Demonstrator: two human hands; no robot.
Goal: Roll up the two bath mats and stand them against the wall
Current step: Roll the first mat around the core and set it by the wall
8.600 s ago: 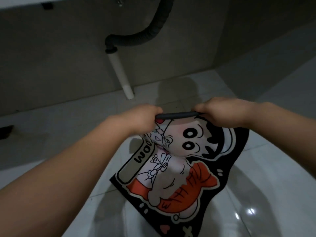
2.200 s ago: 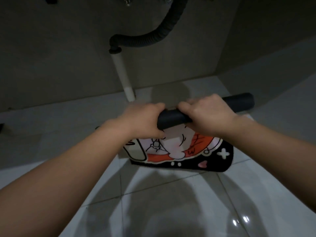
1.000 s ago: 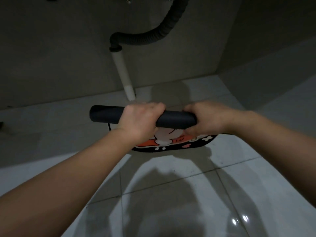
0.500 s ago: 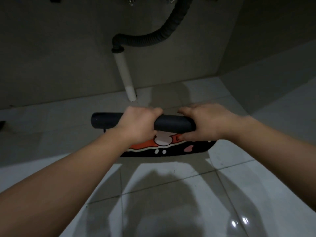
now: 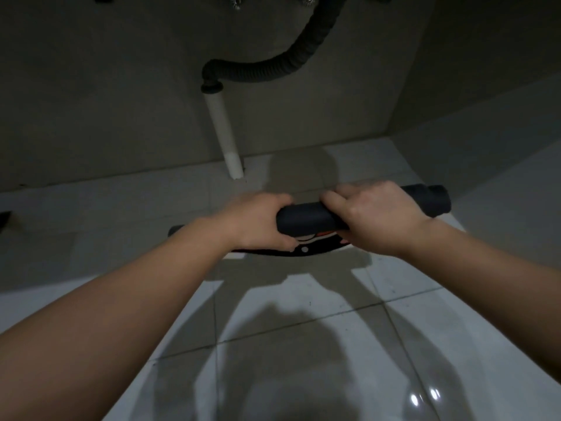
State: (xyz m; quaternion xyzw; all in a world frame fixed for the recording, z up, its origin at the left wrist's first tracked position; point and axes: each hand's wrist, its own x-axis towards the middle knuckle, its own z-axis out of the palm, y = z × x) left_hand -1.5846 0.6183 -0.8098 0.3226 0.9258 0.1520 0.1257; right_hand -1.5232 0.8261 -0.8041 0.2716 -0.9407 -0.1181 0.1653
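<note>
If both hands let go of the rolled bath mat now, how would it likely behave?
The bath mat would probably spring open: a printed strip remains unrolled beneath it. Being round, it may roll on the glossy floor tiles. The left hand and right hand bend it easily, suggesting floppiness.

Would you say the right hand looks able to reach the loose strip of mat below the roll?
Probably yes: the right hand grips the rolled mat directly above the loose strip, with nothing between.

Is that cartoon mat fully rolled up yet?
Nearly: the mat is a dark tube in both hands, with a thin printed strip still unrolled.
</note>
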